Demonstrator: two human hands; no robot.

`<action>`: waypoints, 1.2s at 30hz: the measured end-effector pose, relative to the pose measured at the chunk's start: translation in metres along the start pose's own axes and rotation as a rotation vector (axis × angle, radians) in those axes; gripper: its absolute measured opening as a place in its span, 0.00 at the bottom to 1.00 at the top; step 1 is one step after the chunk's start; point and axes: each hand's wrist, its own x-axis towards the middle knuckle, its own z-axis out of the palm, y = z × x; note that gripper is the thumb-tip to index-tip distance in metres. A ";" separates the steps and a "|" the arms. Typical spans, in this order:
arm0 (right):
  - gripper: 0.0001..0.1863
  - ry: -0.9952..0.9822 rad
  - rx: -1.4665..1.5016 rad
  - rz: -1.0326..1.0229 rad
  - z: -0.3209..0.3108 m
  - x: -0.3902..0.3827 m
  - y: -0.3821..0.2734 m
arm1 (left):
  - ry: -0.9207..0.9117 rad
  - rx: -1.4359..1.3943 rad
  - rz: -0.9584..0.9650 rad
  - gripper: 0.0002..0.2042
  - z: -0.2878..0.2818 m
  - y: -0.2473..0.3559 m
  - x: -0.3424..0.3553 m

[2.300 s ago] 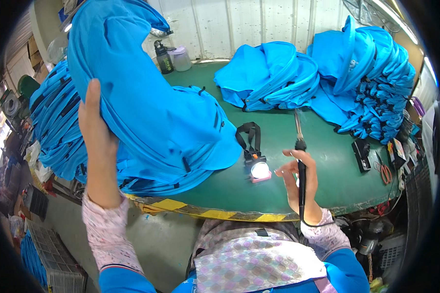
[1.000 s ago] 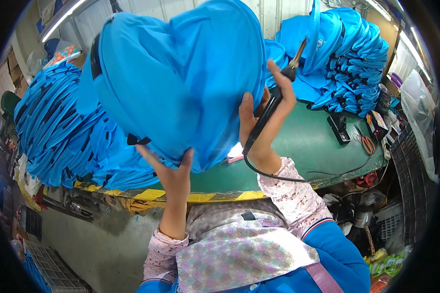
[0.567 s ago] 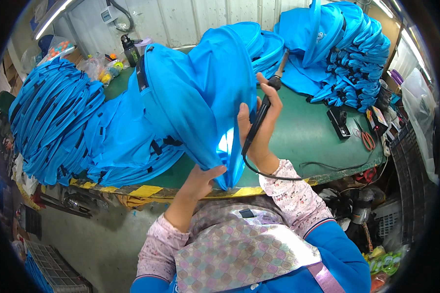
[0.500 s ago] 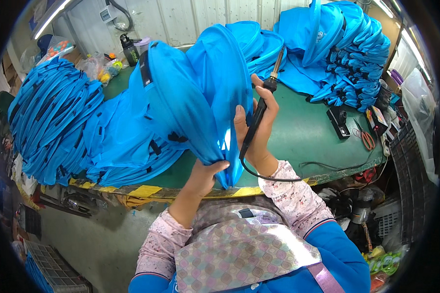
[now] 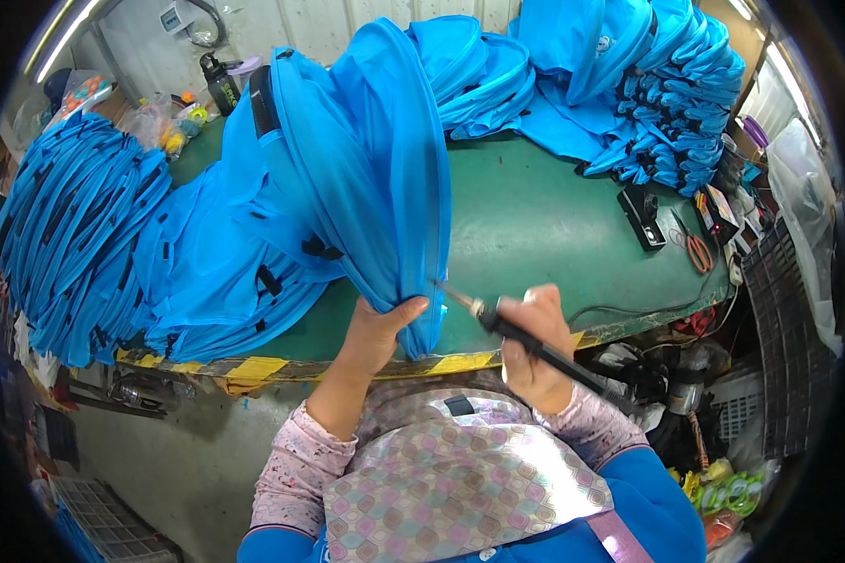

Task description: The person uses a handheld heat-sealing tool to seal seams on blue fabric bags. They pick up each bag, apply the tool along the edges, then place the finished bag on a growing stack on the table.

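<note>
Blue fabric (image 5: 399, 169): pinching with left hand (image 5: 377, 333), gripping soldering iron (image 5: 505, 327) in curled right hand (image 5: 546, 321), now swung down to within contact range.

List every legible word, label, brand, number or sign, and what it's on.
None can be quoted.
Dark bottle: faint lettering, too blurred.
Rear-right blue fabric: white mark, too small.
Wall box: face too small to read.
Box by scissors: any print too small.
Held blue fabric: no legible words.
Striped table edge: no legible words.
</note>
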 end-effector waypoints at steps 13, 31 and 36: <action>0.18 -0.033 -0.261 -0.342 0.023 -0.022 0.009 | 0.155 -0.002 0.018 0.20 0.003 -0.008 -0.001; 0.25 0.048 -0.185 -0.236 0.067 0.041 0.053 | 0.313 0.114 0.162 0.22 0.002 -0.016 -0.016; 0.24 0.049 -0.362 -0.153 0.063 0.027 0.079 | 0.224 -0.012 0.161 0.24 -0.020 -0.009 -0.031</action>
